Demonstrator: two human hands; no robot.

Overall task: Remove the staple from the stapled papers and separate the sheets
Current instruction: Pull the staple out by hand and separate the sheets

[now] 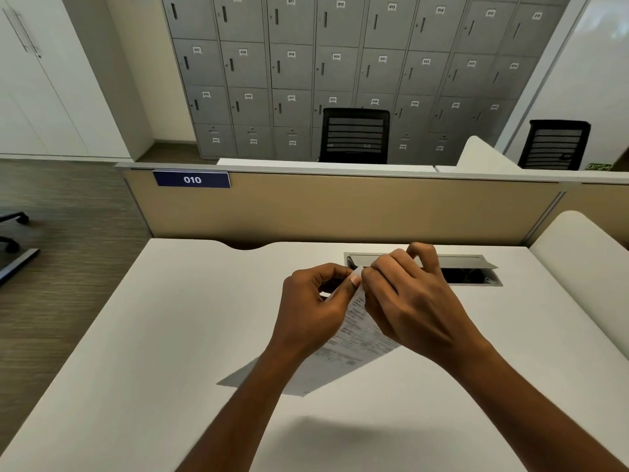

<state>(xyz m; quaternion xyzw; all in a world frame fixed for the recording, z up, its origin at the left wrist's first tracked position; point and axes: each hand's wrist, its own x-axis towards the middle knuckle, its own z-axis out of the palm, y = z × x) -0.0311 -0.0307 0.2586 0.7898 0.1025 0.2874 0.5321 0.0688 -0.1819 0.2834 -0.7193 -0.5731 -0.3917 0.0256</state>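
Papers (pixel 354 349) pinched at top corner by left hand (pixel 311 306), right hand (pixel 413 301); lower edge over desk (pixel 170 335).

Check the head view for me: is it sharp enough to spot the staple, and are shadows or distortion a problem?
Head view: even light, no glare; print on the papers is blurred; the staple cannot be seen where the left hand and right hand pinch the top corner; soft shadow on the desk beneath the sheets; wide lens bows the lockers.
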